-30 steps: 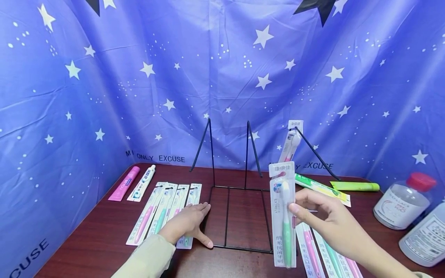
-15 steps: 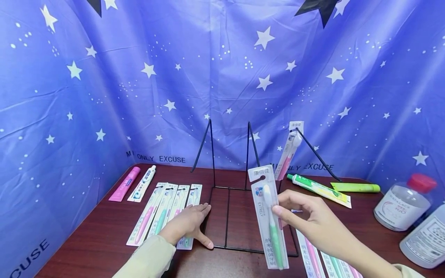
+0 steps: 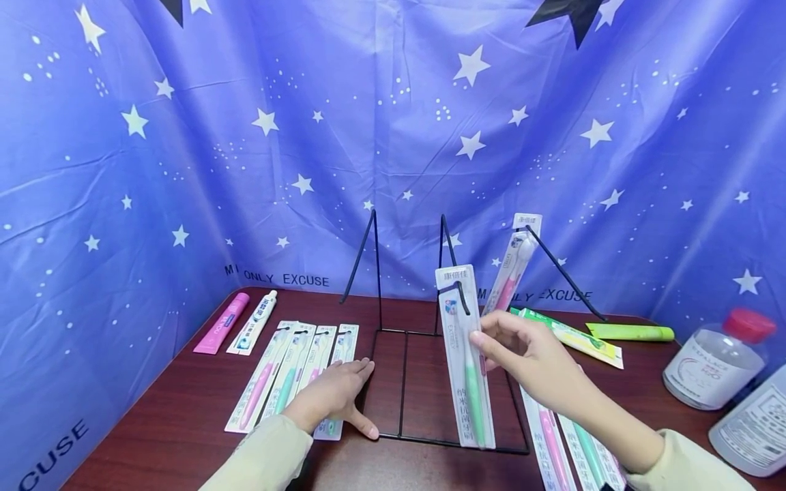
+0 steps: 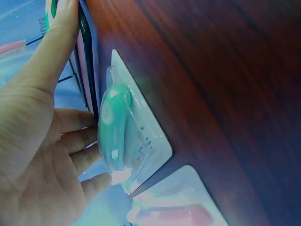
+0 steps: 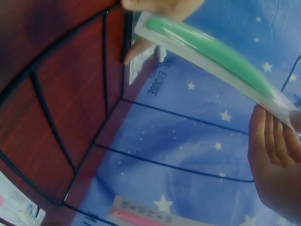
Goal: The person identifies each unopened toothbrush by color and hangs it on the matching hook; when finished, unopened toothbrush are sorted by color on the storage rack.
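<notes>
Pinching the right edge of a green-handled toothbrush in a clear blister on a white card, the right hand holds it nearly upright, top leaning slightly left. Meanwhile the left hand lies spread, thumb at the front left corner of a black wire rack and fingers along its left side; how hard it presses, I cannot tell.

Half a second ago the card was lower and its slot stood bare; now it has risen to the middle prong, whose tip shows in front of the card below the slot. That suggests the prong has gone through and the card is being threaded on, though the hand has not let go. On the right prong hangs a pink-handled toothbrush in matching packaging.

Beyond the rack, similar packs lie in a row at the left, partly under the left hand, and more at the right. Further out are a pink tube, a lime-green tube and a clear bottle with a red cap.
</notes>
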`<state>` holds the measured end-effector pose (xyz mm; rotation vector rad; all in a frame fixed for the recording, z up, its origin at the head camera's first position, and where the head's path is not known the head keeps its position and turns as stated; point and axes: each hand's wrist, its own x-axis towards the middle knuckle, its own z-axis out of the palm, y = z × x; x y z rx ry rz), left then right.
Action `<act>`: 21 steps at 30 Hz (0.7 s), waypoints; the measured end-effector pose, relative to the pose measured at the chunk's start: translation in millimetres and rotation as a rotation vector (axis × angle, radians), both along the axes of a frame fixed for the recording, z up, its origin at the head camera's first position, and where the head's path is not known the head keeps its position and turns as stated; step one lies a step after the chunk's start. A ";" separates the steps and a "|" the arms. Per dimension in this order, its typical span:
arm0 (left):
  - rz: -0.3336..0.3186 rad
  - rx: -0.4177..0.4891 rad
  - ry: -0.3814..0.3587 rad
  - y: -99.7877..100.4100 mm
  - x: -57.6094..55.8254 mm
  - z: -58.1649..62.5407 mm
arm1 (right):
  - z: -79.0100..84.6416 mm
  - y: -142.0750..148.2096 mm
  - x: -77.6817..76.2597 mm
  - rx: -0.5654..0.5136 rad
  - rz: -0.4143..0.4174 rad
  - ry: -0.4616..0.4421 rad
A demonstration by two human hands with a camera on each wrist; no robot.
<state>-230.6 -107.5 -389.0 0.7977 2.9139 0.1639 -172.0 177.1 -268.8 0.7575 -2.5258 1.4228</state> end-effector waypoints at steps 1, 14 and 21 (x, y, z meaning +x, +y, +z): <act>0.002 0.002 -0.002 -0.4 0.0 0.0 | -0.1 -0.7 -4.5 -0.010 -0.002 -0.007; -0.011 -0.005 0.028 -1.7 -0.7 -1.6 | 1.0 -11.7 -64.4 -0.109 -0.049 -0.053; -0.013 0.000 0.037 -1.3 -1.0 -2.1 | 3.5 -17.2 -88.3 -0.080 -0.125 -0.087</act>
